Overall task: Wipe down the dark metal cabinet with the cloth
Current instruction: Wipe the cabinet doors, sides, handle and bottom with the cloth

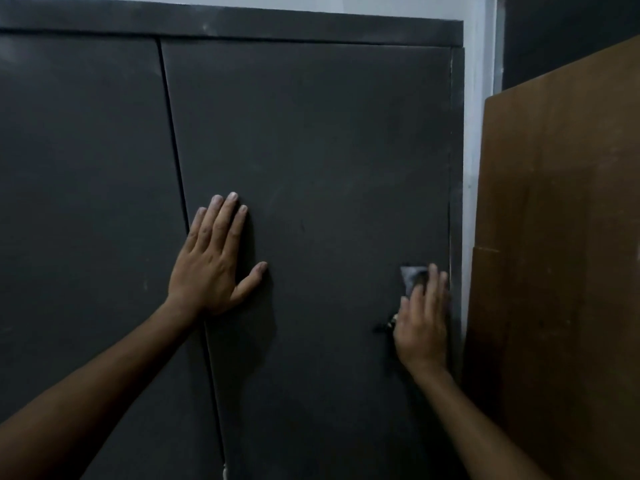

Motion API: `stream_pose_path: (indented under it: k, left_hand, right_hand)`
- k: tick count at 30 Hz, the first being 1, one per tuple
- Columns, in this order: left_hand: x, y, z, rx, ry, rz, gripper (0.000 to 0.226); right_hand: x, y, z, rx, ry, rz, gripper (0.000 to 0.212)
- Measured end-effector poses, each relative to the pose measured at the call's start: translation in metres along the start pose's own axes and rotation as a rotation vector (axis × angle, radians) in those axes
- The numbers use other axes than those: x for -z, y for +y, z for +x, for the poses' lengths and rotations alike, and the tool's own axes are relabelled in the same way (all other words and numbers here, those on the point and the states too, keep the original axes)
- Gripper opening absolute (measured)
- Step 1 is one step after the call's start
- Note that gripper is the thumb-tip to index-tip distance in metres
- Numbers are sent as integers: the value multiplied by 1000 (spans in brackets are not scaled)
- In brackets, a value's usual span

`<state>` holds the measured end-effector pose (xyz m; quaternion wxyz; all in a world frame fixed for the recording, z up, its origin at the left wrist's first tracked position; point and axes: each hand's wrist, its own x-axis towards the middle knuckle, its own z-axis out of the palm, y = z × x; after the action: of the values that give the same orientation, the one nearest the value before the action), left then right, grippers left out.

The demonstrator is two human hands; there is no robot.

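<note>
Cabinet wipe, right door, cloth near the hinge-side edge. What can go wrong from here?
1. The cloth is small and mostly under the right hand, so bare fingers may smear the right door.
2. The right hand works beside the gap at the door's right edge; fingers or cloth could snag there.
3. The left hand presses flat on the door and may leave prints.

Most of the cloth lies hidden under the right hand; only 1 grey corner shows above the fingers. A small dark fitting on the cabinet door, just left of that hand, is half covered and too blurred to tell what it is. The cabinet runs off the left and bottom edges. The brown board right of the cabinet is cut by the right edge. Both forearms leave the bottom edge.
</note>
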<state>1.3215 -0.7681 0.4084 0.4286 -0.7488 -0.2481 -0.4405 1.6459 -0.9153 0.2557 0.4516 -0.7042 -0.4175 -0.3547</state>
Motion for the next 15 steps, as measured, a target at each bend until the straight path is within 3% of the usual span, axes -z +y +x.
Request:
stream_pose_path:
  k: [2,5,8,11,13,15]
  left_hand:
    - [0,1,1,6,-2,10,98]
    - [-1,3,0,9,-1,12,99]
    - [-1,2,0,0,0,14,99]
    - [-1,0,0,-2,6,14,99]
    - [-2,0,-1,-2,8,7,99]
    - [-2,1,0,5,10,13,98]
  right_hand:
    - [5,24,-9,-235,-2,67,53]
    - [24,21,56,-472,74,231,52]
    - [33,-18,101,-347,136,254,54]
    - [19,-18,36,-168,41,158,56]
    - [18,4,-13,-266,-67,165,61]
    - [22,19,-12,-426,-61,232,61]
